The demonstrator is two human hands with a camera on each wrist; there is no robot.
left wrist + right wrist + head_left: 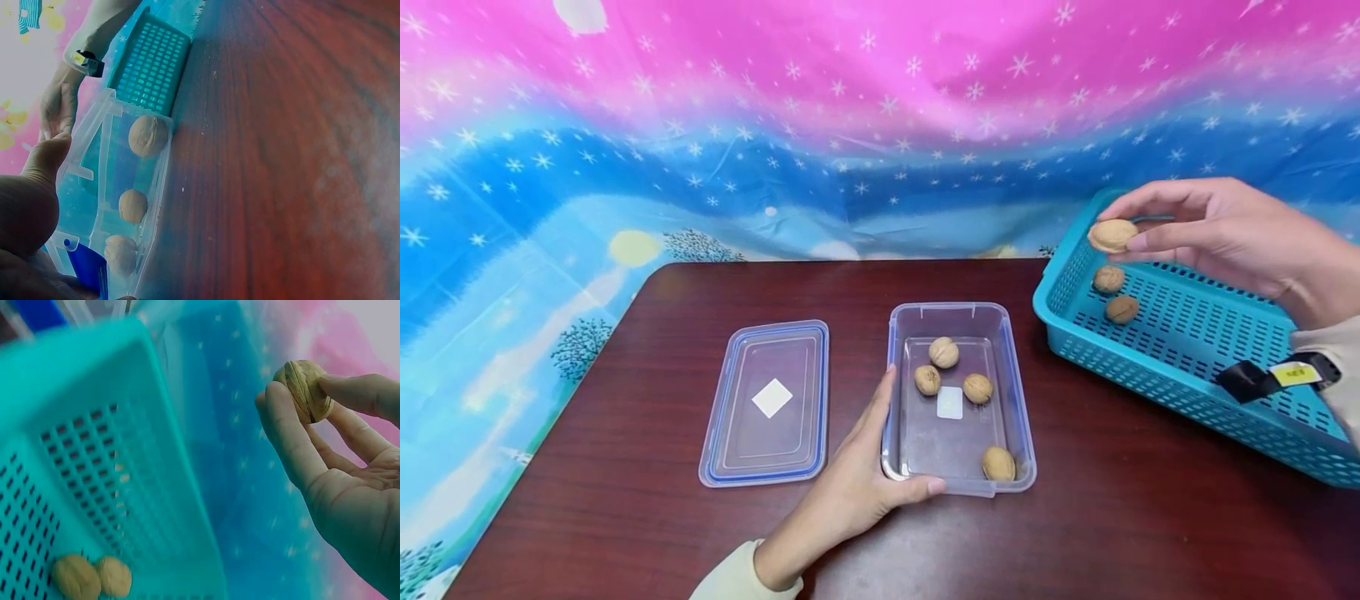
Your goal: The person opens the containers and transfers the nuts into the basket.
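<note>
My right hand (pixel 1232 237) pinches a walnut (pixel 1113 236) between thumb and fingertips, above the far left part of a turquoise plastic basket (pixel 1150 379). Two more walnuts lie on the basket floor, one walnut (pixel 1108 279) just behind the other walnut (pixel 1122 309). At the near left corner of a clear plastic container (pixel 1018 392), my left hand (pixel 857 471) holds on, thumb across the near rim and fingers along the left wall. Several walnuts sit inside: three toward the far half and one walnut (pixel 998 463) in the near right corner. The left wrist view shows the thumb (pixel 47 159) close up.
A clear lid (pixel 778 450) with a blue seal and a white square label (pixel 772 398) lies flat left of the container. Everything stands on a dark red-brown table (pixel 647 392). A pink and blue snowflake cloth (pixel 850 150) hangs behind it.
</note>
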